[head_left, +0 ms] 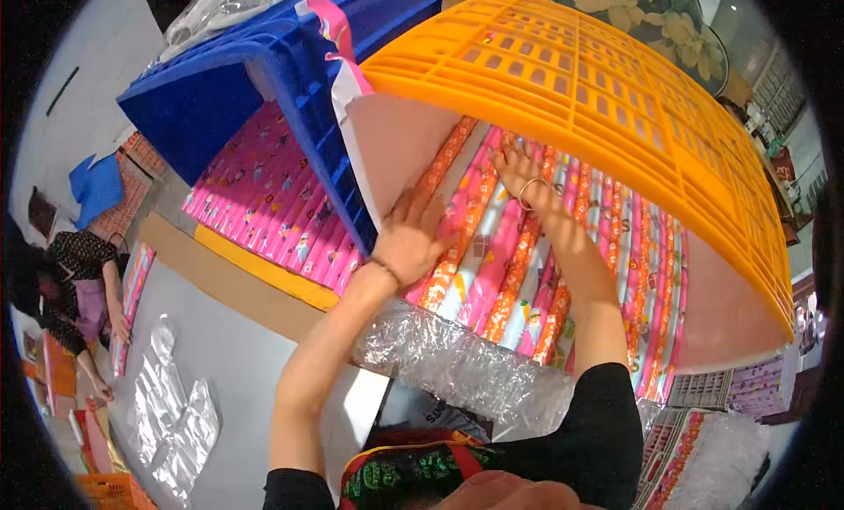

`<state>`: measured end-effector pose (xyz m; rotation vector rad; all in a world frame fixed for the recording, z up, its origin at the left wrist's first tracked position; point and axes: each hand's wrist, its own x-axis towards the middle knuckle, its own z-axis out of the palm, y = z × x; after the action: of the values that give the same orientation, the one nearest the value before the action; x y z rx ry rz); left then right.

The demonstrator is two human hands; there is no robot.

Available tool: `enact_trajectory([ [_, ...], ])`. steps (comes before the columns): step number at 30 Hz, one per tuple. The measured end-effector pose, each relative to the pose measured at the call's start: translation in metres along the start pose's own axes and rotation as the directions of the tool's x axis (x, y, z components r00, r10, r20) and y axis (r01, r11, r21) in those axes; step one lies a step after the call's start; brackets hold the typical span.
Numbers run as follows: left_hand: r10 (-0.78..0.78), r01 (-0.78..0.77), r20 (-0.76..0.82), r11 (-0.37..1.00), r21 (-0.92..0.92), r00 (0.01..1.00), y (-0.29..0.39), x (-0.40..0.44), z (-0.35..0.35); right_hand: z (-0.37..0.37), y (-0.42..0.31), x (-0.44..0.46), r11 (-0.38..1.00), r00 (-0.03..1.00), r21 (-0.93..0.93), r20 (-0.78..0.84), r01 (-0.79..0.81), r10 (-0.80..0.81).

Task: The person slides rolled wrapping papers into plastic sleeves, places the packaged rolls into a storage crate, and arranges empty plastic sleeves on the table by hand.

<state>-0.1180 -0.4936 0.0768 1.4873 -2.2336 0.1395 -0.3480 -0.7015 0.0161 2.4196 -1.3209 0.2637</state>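
Note:
Many patterned rolls (492,273) in pink, orange and white lie side by side in an orange basket (615,61) tipped on its side. My left hand (410,237) lies with fingers spread on the rolls at the basket's left wall. Farther in, my right hand (520,174) rests on the rolls with its fingers apart, near the basket's upper rim. Neither hand is closed round a roll. A bracelet is on each wrist. Clear plastic wrap (466,365) lies under the near ends of the rolls.
A blue crate (211,97) on its side holds pink rolls (264,193). Cardboard (220,277) and crumpled clear plastic (171,413) lie on the grey table (255,369). At the far left, a person (83,286) handles a roll (132,308). More rolls are at the lower right.

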Motion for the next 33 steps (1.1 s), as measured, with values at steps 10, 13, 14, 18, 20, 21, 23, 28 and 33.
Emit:
enact_trajectory([
  [10, -0.316, 0.317, 0.057, 0.894, -0.317, 0.947, 0.004, -0.1, -0.025, -0.032, -0.011, -0.004, 1.0, 0.99, -0.029, 0.142, -0.013, 0.016],
  [13, -0.334, 0.322, 0.015, 0.895, -0.309, 0.943, 0.01, -0.097, -0.023, -0.027, -0.006, -0.004, 0.993, 0.992, -0.075, 0.093, 0.088, -0.081],
  [14, -0.333, 0.329, 0.023, 0.916, -0.229, 0.943, 0.014, -0.093, -0.026, -0.026, -0.007, -0.005, 0.998, 0.998, -0.067, 0.07, 0.009, -0.004],
  [18, -0.241, 0.237, -0.033, 0.968, -0.085, 0.97, 0.012, -0.095, -0.055, -0.01, 0.0, -0.004, 0.981, 1.0, -0.193, 0.023, -0.005, 0.01],
  [20, -0.202, 0.17, -0.119, 0.957, -0.236, 0.972, 0.022, -0.101, -0.109, 0.05, 0.026, 0.006, 0.982, 0.946, -0.172, -0.295, 0.083, -0.132],
  [21, -0.201, 0.145, -0.129, 0.926, -0.349, 0.971, 0.031, -0.106, -0.145, 0.06, 0.027, 0.007, 0.978, 0.902, -0.168, -0.392, 0.124, -0.181],
  [23, -0.061, 0.033, -0.1, 0.966, -0.258, 0.993, 0.06, -0.111, -0.231, 0.029, 0.018, -0.003, 0.539, 0.748, -0.803, -0.516, -0.253, -0.418],
  [28, -0.246, 0.241, -0.018, 0.96, -0.142, 0.969, 0.116, -0.143, -0.347, 0.069, 0.054, 0.022, 0.892, 0.992, -0.446, -0.052, 0.076, -0.111],
  [33, -0.366, 0.365, 0.011, 0.926, -0.099, 0.931, 0.151, -0.189, -0.359, 0.003, 0.077, 0.024, 0.575, 0.808, -0.813, -0.398, -0.091, -0.435],
])
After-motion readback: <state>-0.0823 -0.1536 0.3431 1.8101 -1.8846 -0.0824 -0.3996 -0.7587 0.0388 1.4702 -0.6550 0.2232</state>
